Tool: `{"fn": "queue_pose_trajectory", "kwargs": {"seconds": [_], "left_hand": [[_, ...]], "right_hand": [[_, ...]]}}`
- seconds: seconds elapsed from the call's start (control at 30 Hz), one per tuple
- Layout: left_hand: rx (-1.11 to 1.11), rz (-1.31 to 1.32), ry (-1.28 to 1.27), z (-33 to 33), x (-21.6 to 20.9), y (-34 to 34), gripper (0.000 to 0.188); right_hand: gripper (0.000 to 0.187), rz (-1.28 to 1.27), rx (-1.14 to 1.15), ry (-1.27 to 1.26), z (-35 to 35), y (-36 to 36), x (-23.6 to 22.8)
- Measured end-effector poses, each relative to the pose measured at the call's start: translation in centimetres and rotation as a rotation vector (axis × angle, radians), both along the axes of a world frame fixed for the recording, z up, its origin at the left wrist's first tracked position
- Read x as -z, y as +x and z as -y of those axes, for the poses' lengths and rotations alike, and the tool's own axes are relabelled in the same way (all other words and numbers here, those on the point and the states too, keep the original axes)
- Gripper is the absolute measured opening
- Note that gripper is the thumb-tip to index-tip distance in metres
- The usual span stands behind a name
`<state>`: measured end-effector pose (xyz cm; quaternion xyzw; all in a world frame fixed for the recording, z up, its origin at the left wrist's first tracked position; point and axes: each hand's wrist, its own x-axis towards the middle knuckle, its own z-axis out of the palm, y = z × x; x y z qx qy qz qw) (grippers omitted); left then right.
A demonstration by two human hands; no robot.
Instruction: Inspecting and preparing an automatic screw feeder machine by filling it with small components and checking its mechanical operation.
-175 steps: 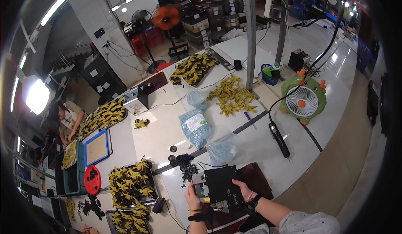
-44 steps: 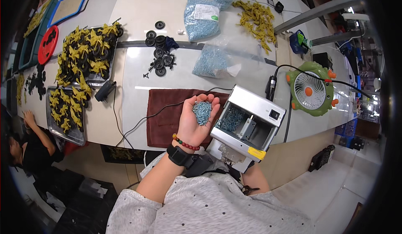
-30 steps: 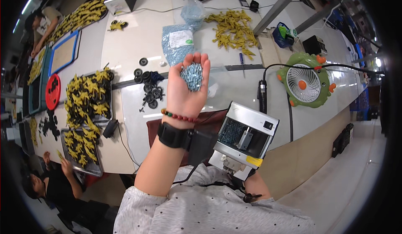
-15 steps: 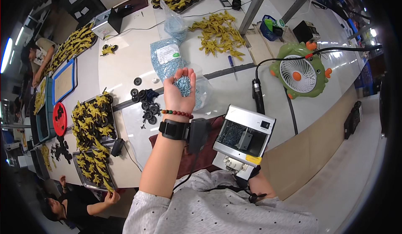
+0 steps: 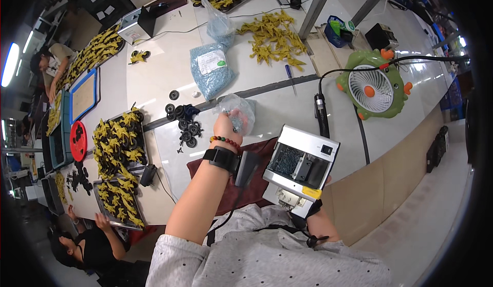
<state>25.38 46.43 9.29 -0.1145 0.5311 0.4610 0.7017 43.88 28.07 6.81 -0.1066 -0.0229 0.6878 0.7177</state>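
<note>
My left hand (image 5: 228, 127) reaches into a clear plastic bag (image 5: 245, 105) on the table. Its fingers show only dimly through the plastic, so their grip and anything in them are unclear. A silver screw feeder (image 5: 294, 134) with small bluish screws in its open top is held tilted in front of me. My right hand (image 5: 329, 179) supports it from below, mostly hidden behind it. Just beyond the clear bag lies a labelled bag of bluish screws (image 5: 210, 79), with another bag of screws (image 5: 221, 30) behind it.
Black wheels (image 5: 187, 128) lie left of my left hand, near trays of yellow-and-black toy parts (image 5: 118, 143). Yellow parts (image 5: 272, 38) are heaped at the back. A corded screwdriver (image 5: 321, 113) and a green fan (image 5: 372, 89) stand right. Co-workers sit at left.
My left hand, palm up with a handful of screws half a second ago, has turned and gone into the clear bag. The screw feeder stays in my right hand.
</note>
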Motion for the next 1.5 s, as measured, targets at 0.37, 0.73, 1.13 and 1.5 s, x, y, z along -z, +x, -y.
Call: {"fn": "queue_pose_trajectory", "kwargs": {"seconds": [0.37,0.73,1.13,1.5], "left_hand": [[0.234,0.047,0.004,-2.7,-3.6,-0.8,0.051],[0.157,-0.317,0.775,10.9,-5.2,-2.0,0.042],[0.087,0.312,0.526,15.4,3.1,-1.4,0.047],[-0.057,0.550,0.545,15.4,4.7,-0.2,0.045]], "right_hand": [[0.084,0.026,-0.017,-0.066,-0.2,0.1,0.4],[0.071,0.020,-0.088,-0.107,1.8,2.2,0.4],[0.054,0.564,-0.469,-0.397,3.2,-0.6,-8.0],[0.059,0.797,-0.405,-0.410,2.4,-3.3,-12.2]]}}
